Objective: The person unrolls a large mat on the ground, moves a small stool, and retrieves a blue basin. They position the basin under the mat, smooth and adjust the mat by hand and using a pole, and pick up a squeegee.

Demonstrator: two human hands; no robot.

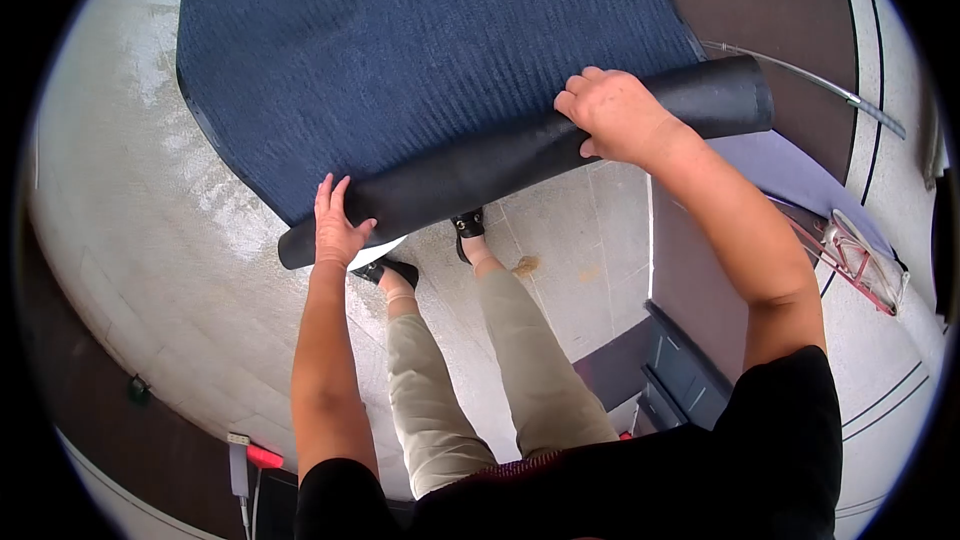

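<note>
The floor (560,230) spreads under me as pale grey tiles with thin joints, scuffed whitish at the upper left of the frame and marked by a brown stain (524,265) near the centre. Dark brown surfacing (765,20) fills the upper right, and another dark band curves through the lower left, where I see a red object (265,457) beside a pale-headed pole (238,460). Grey-blue drawer-like units (680,370) sit at the lower right, and a reddish frame (850,270) stands at the right edge.

The mat (400,50) lies from the top of the frame down to the middle: dark blue, finely ribbed, with a black border. Its near part is a smooth, dull black roll (460,175), a long tube slanting up to the right. My left hand (340,225) rests on the roll near its left end, fingers spread; my right hand (612,115) grips it farther right, fingers curled over.
</note>
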